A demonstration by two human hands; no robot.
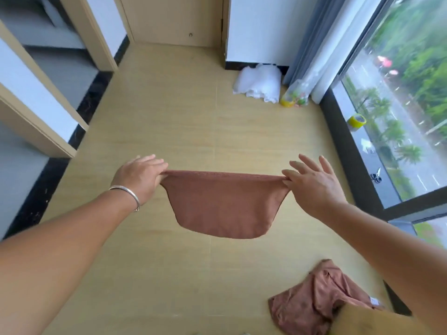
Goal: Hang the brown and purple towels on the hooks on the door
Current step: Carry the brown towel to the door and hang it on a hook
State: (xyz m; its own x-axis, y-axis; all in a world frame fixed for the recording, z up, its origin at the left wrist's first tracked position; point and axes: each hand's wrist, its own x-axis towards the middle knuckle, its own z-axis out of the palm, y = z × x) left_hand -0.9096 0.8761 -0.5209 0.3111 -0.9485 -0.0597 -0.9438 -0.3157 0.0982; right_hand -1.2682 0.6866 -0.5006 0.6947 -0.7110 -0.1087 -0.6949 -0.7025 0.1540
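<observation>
Towel (223,205) top edge stretched between left hand (140,178), right hand (314,187)

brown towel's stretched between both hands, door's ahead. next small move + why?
Probably step toward the door, keeping both pinches. The brown towel hangs taut between the left hand and right hand above the floor; the door is across the room and no hooks are in view yet.

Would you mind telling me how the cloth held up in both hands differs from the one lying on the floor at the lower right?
The held brown towel hangs stretched and smooth between the left hand and right hand, each pinching a top corner; the floor cloth lies crumpled and untouched. The held one is clear of the floor; the other rests on it. Both are a similar reddish brown.
</observation>
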